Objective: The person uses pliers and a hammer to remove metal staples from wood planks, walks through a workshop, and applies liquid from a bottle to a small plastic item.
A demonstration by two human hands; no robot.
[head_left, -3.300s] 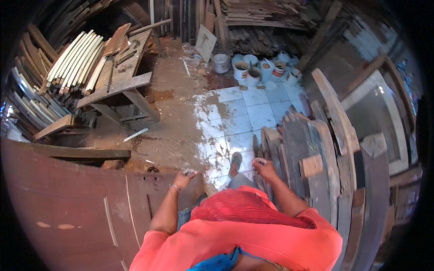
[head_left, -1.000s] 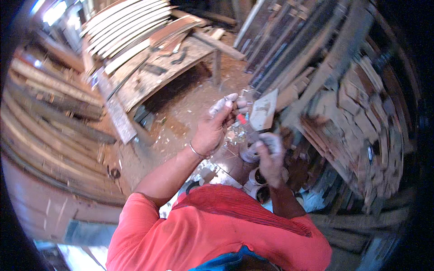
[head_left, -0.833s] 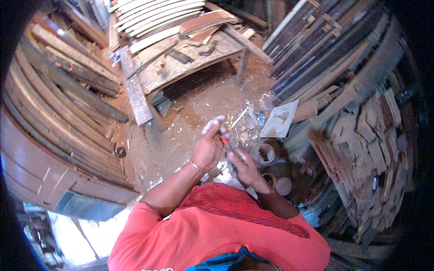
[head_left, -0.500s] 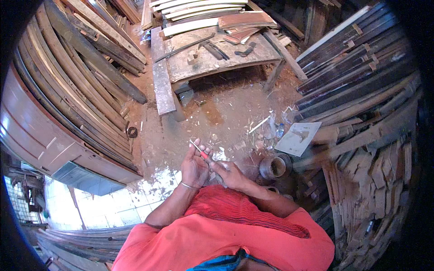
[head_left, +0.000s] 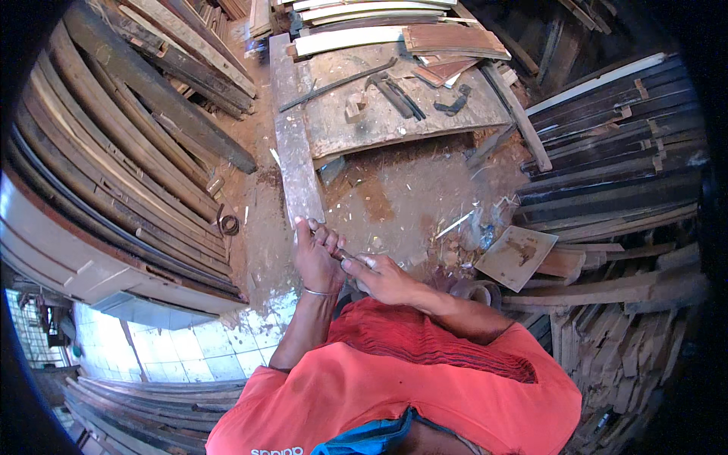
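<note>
My left hand is raised in front of my body, fingers curled and a bracelet at its wrist. Beside it my right hand closes on a slim tool. The tool has red on it, seen better in the earlier frame; its exact kind is unclear. It runs from the right hand's thumb and fingers toward the left fingers, which seem wrapped round its far part and hide the tip. Beyond the hands stands a low wooden workbench, with a hammer and a long metal bar on it.
Long timber boards lean at the left; more dark planks are stacked at the right. A pale square sheet lies beside scrap wood. Offcuts pile up at the lower right. White tiles cover the floor at lower left.
The left fingers have curled in over the tool, which lay across the open palm with its tip showing. The workbench now appears larger and further right as my view has shifted.
</note>
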